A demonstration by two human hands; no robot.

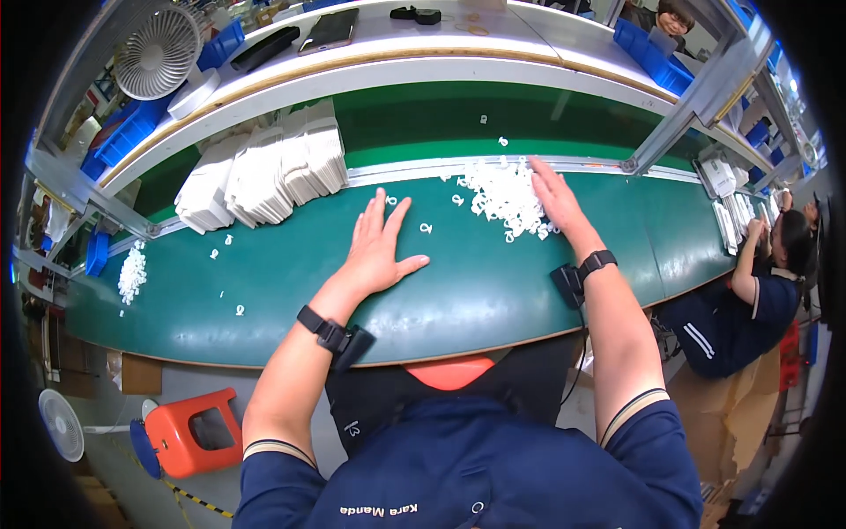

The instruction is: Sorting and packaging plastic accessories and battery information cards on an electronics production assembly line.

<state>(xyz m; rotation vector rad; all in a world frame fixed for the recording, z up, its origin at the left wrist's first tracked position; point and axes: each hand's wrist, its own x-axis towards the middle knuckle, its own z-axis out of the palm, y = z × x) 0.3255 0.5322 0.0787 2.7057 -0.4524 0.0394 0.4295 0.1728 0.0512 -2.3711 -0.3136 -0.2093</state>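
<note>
My left hand (379, 251) is spread over the green tabletop (493, 295), thumb out to the right, with nothing in it. By its fingertips lies one small white ring-shaped piece (392, 201), and another loose piece (426, 228) rests a little to the right. My right hand (560, 204) has its fingers stretched along the right side of a heap of small white plastic pieces (502, 196). Its fingertips seem to touch the heap's edge; nothing is gripped. A black strap with a small box circles each wrist.
Stacks of flat white packets (282, 167) stand at the back left. A smaller white heap (132, 273) lies at the far left, with scattered pieces nearby. A shelf (423, 53) runs across the back, holding a fan (159, 53). A co-worker (767, 256) sits at the right.
</note>
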